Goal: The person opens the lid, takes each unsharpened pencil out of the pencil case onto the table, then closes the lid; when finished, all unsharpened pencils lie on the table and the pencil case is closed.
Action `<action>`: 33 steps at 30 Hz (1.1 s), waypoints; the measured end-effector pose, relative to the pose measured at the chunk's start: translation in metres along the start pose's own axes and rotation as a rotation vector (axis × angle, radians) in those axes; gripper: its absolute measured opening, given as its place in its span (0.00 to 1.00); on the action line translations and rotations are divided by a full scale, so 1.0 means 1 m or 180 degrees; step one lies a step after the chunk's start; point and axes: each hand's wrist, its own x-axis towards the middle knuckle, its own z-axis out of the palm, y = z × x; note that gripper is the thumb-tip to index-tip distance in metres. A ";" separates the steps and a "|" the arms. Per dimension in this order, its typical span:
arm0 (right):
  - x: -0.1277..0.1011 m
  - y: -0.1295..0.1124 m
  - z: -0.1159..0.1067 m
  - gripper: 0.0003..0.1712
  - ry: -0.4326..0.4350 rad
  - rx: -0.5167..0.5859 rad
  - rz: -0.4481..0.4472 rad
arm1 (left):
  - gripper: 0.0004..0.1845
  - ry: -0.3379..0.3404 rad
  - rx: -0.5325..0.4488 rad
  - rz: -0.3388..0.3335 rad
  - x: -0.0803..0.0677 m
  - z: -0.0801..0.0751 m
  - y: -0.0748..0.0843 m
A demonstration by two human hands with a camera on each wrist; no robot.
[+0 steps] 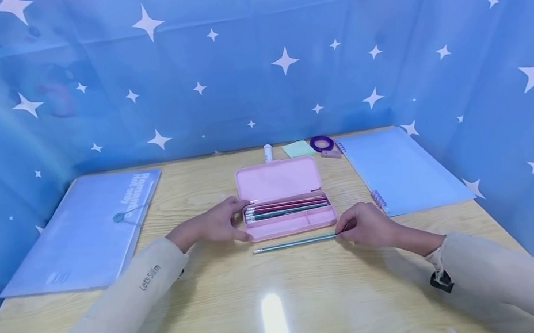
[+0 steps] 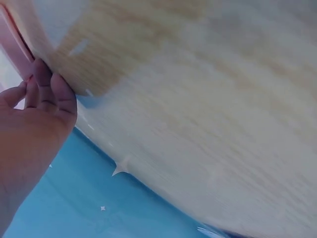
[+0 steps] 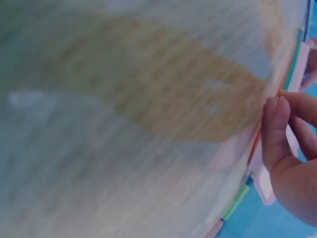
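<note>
Plainly, from the head view, we saw a pink pencil case (image 1: 277,171) lying on the wooden table (image 1: 208,327) with its lid raised toward the back. Several pencils (image 1: 286,205) lay side by side in its long rear compartment; the shallow front part was divided in two. Our left hand (image 1: 218,222) gripped the case's left end, fingers at the hinge corner and thumb at the front corner. Our right hand (image 1: 368,225) pinched the right end of a teal pencil (image 1: 295,243), which ran along just in front of the case, its eraser end pointing left. Behind the lid we saw a white tube (image 1: 268,153), green sticky notes (image 1: 298,149) and a purple ring (image 1: 322,143). A blue spiral notebook (image 1: 404,171) lay on the right, a translucent folder (image 1: 91,217) on the left.

From the left wrist, we saw the left hand's fingers bent, their tips at the pink edge of the case.

From the right wrist, we saw the right hand's thumb and forefinger closed together near the case. The view was blurred there, so we could not make the pencil out clearly.
</note>
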 end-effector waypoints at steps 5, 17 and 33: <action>0.001 0.003 0.001 0.03 0.0028 0.0013 0.0029 | 0.53 -0.0015 -0.0037 -0.0017 0.001 0.001 0.000; 0.010 0.006 0.002 0.05 0.0111 -0.0091 0.0094 | 0.55 0.0012 -0.0019 -0.0121 -0.001 0.002 0.003; 0.047 -0.009 -0.020 0.02 -0.0040 -0.0416 -0.0082 | 0.49 -0.0045 -0.0032 -0.0111 -0.002 0.002 0.009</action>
